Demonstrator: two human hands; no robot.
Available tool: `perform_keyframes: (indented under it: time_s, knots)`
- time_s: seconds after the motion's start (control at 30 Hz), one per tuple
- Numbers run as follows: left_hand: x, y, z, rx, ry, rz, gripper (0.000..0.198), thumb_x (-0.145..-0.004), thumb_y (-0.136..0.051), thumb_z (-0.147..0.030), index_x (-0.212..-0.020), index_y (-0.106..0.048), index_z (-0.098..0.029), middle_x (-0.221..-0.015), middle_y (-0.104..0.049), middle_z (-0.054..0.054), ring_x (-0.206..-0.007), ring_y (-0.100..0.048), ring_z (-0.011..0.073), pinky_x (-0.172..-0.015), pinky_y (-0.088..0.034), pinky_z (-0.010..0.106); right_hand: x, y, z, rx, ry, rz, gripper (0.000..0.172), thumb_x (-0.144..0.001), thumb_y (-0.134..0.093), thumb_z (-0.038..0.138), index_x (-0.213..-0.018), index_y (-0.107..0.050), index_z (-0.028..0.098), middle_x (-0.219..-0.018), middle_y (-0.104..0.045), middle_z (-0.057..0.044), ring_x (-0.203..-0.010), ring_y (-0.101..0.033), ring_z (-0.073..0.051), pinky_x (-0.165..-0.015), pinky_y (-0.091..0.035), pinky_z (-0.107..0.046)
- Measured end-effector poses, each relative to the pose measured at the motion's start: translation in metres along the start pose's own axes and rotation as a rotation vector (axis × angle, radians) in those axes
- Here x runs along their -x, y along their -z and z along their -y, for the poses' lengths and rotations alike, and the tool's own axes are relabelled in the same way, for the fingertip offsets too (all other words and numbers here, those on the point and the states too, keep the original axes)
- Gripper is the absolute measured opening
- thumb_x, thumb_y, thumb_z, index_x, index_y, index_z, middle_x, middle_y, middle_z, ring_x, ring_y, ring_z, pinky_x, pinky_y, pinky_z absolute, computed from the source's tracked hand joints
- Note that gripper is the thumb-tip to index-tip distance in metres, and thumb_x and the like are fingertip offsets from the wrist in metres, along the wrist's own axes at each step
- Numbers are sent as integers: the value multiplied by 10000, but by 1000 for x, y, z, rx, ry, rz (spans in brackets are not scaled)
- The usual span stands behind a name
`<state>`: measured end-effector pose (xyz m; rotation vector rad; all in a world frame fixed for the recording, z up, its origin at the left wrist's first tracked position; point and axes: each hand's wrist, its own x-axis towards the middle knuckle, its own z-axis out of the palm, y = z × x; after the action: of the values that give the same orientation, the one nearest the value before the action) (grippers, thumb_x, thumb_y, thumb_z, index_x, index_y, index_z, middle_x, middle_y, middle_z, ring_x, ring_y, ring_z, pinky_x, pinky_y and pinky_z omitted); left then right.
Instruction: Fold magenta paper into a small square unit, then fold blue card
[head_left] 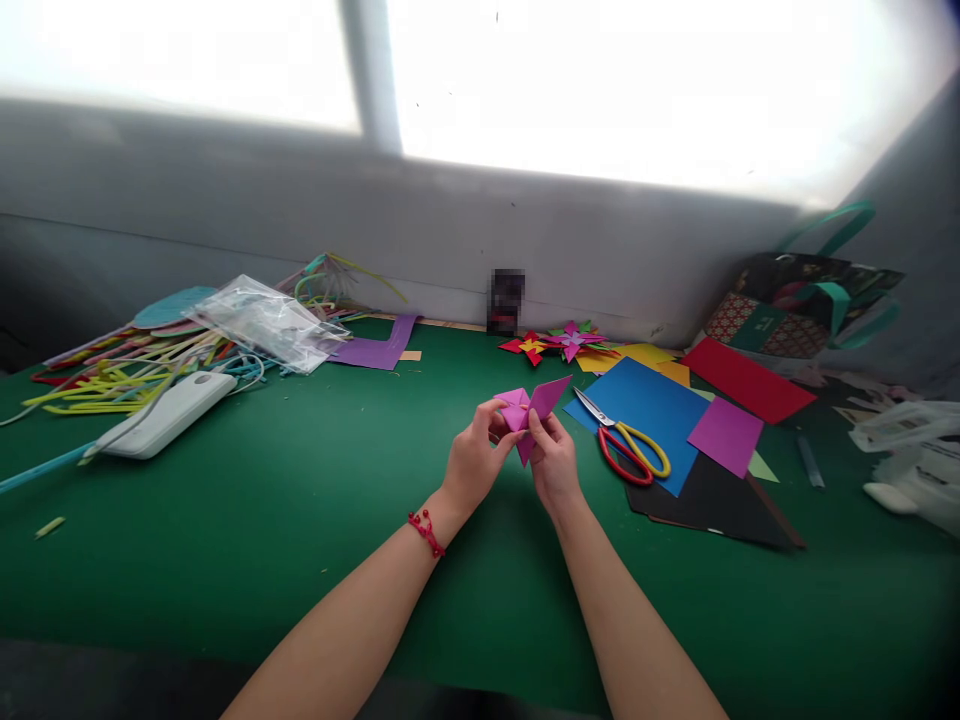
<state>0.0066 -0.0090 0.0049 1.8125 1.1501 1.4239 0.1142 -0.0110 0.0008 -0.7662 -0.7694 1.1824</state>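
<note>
A folded piece of magenta paper [531, 408] is held up above the green table [262, 510], between both hands. My left hand [474, 462] pinches its left side with thumb and fingers closed; a red bead bracelet [426, 532] sits on that wrist. My right hand [556, 460] grips the paper's lower right part, fingers closed on it. One pointed flap sticks up to the right.
Scissors [626, 447] with red and yellow handles lie on a blue sheet [645, 405], beside purple [724, 434], red [746, 379] and black paper. Finished paper stars [564, 342] lie behind. At left are a white device [169, 414], a plastic bag [266, 320] and coloured strips. A patterned bag [802, 300] stands right.
</note>
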Motion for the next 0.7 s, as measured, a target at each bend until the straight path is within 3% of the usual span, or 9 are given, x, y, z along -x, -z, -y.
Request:
perform_keyframes:
  time_s: [0.17,0.33,0.53,0.7]
  knots:
    - [-1,-1,-4,132,-20,4,101,-789,-554,-283,-849,-561,-203,-791,-589,2,-700,-567,110,-598,-467,196,1,-2,2,-36,-16,-14,245,-712,-658,321,-902,-629,169,-889,-650,-51,-805,-612,-177,-725,-483,-295]
    - [0,1,-5,171,-36,-20,128,-791,-547,-304,-794,-602,-189,-765,-559,14,-714,-557,123,-598,-467,204,2,-4,1,-11,-9,-51,244,-699,-670,318,-891,-637,170,-858,-652,-41,-765,-609,-158,-685,-484,-268]
    - [2,2,0,119,-162,-32,109,-813,-524,-264,-813,-610,-197,-766,-530,15,-703,-521,118,-655,-457,232,5,-7,-1,-24,24,-58,242,-702,-669,313,-900,-637,177,-879,-651,-36,-798,-602,-148,-741,-468,-272]
    - [4,-4,-1,170,-133,-95,113,-821,-512,-259,-765,-584,-192,-741,-514,2,-686,-509,111,-655,-450,231,7,-9,-3,37,83,-108,230,-708,-659,315,-885,-631,171,-872,-651,-38,-806,-597,-158,-755,-458,-293]
